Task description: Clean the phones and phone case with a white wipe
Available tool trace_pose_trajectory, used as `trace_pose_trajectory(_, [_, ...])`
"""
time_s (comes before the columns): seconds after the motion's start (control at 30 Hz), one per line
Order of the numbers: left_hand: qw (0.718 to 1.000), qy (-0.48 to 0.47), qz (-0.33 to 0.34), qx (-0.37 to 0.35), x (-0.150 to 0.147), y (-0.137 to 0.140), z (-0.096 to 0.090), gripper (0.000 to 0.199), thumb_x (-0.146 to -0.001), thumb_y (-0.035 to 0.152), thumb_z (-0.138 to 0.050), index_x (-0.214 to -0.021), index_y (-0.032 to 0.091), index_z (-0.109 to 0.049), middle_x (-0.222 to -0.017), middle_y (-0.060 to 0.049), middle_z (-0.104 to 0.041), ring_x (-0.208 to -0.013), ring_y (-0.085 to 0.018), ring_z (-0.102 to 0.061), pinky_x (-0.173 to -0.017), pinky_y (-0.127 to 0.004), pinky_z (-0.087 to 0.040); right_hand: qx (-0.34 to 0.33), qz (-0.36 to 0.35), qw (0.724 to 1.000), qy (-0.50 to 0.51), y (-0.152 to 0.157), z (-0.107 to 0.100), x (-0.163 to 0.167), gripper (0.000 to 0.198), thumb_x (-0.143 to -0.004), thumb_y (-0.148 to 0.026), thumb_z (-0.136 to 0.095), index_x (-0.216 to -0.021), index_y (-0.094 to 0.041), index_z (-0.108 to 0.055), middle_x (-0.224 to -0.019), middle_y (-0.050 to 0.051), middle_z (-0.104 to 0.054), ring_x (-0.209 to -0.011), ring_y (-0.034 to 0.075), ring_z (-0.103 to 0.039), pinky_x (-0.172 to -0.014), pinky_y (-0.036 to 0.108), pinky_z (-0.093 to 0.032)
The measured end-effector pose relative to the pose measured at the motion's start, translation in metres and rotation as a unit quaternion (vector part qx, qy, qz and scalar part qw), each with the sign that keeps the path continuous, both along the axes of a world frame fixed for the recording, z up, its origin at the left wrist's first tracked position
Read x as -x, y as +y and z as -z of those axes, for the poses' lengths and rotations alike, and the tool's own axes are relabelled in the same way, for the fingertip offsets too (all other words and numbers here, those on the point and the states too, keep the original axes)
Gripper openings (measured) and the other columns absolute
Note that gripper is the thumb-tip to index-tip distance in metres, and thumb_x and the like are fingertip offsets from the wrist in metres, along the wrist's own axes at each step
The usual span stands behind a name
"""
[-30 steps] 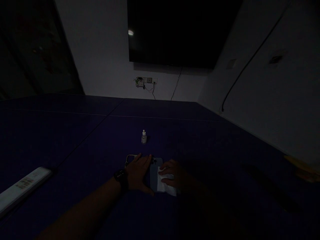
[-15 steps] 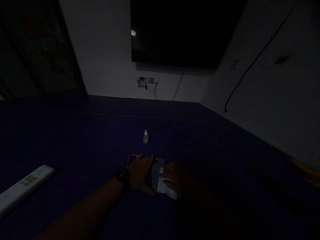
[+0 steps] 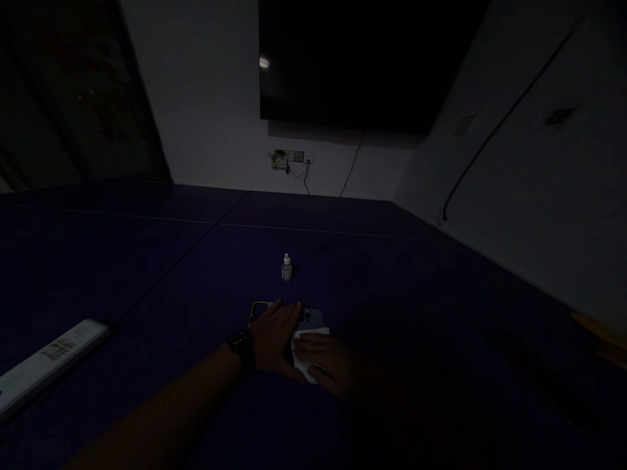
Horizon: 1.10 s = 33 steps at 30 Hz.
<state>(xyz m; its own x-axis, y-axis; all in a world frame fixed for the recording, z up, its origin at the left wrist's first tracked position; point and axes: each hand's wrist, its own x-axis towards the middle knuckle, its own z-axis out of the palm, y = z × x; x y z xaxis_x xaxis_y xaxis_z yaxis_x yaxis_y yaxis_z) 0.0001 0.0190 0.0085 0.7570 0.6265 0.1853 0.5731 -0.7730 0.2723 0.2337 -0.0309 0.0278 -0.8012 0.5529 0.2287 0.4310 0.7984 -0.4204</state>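
In dim light, a smartphone (image 3: 316,318) lies on the dark blue tabletop, its camera corner showing at the top. A white tissue (image 3: 301,360) covers most of its back. My right hand (image 3: 327,364) presses this tissue against the phone, fingers stretched across it. My left hand (image 3: 272,336), with a dark watch (image 3: 240,344) on the wrist, lies flat with thumb and fingers spread along the phone's left edge. Beneath it is a phone case (image 3: 252,311), mostly hidden, with only its upper left rim visible. Just beyond the hands stands a small dropper bottle (image 3: 287,270) with a white cap.
A long white box (image 3: 59,356) lies on the table at the left. At the far right edge is a yellowish object (image 3: 600,331), too dark to identify. Sockets with cables (image 3: 294,158) and a large black screen (image 3: 353,65) are on the wall behind.
My right hand has slid the tissue leftward across the phone, up to my left thumb. The hand now lies flatter over it. My left hand has stayed in place.
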Motion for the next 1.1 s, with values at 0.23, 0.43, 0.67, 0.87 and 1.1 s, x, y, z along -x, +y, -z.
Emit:
trace_pose_trajectory(0.23, [1.0, 0.015, 0.001, 0.006, 0.0, -0.003, -0.007, 0.142, -0.058, 0.092, -0.06, -0.158, 0.008, -0.002, -0.155, -0.031, -0.036, -0.142, -0.044, -0.038, -0.121, -0.062, -0.012, -0.022, 0.104, 0.994, -0.021, 0.009, 0.006, -0.01, 0.048, -0.095, -0.022, -0.054, -0.142, -0.012, -0.056, -0.147, 0.017, -0.053, -0.138, 0.029, -0.049, -0.115, 0.048, -0.042])
trace_pose_trajectory(0.43, [1.0, 0.024, -0.008, 0.002, -0.002, 0.0, -0.001, 0.146, -0.054, 0.094, -0.059, -0.157, 0.005, -0.006, -0.152, -0.032, -0.039, -0.141, -0.045, -0.039, -0.121, -0.062, -0.011, -0.004, 0.036, 0.999, -0.011, 0.005, 0.004, 0.0, 0.04, -0.101, -0.025, -0.045, -0.136, -0.015, -0.062, -0.146, 0.012, -0.056, -0.138, 0.024, -0.049, -0.118, 0.043, -0.04])
trace_pose_trajectory(0.67, [1.0, 0.013, 0.002, -0.016, -0.001, -0.001, 0.001, 0.141, -0.058, 0.094, -0.056, -0.156, 0.006, -0.006, -0.154, -0.031, -0.037, -0.141, -0.045, -0.04, -0.121, -0.061, -0.01, -0.022, 0.123, 0.992, -0.013, 0.01, 0.005, -0.007, 0.045, -0.099, -0.028, -0.05, -0.141, -0.014, -0.057, -0.145, 0.015, -0.056, -0.137, 0.028, -0.05, -0.115, 0.048, -0.042])
trace_pose_trajectory(0.87, [1.0, 0.023, -0.007, -0.017, -0.002, -0.002, -0.001, 0.139, -0.06, 0.092, -0.055, -0.156, 0.003, -0.008, -0.152, -0.031, -0.041, -0.141, -0.044, -0.04, -0.121, -0.06, -0.012, 0.007, 0.019, 1.0, -0.003, 0.005, -0.006, 0.0, 0.036, -0.1, -0.027, -0.048, -0.129, -0.016, -0.068, -0.139, 0.012, -0.062, -0.133, 0.025, -0.055, -0.114, 0.042, -0.044])
trace_pose_trajectory(1.1, [1.0, 0.024, -0.001, -0.018, -0.001, -0.001, 0.0, 0.141, -0.059, 0.092, -0.058, -0.157, 0.005, -0.005, -0.155, -0.031, -0.036, -0.142, -0.044, -0.039, -0.121, -0.06, -0.01, -0.01, 0.112, 0.993, -0.018, 0.008, -0.001, -0.004, 0.044, -0.098, -0.024, -0.048, -0.138, -0.01, -0.06, -0.144, 0.016, -0.056, -0.137, 0.029, -0.051, -0.115, 0.048, -0.041])
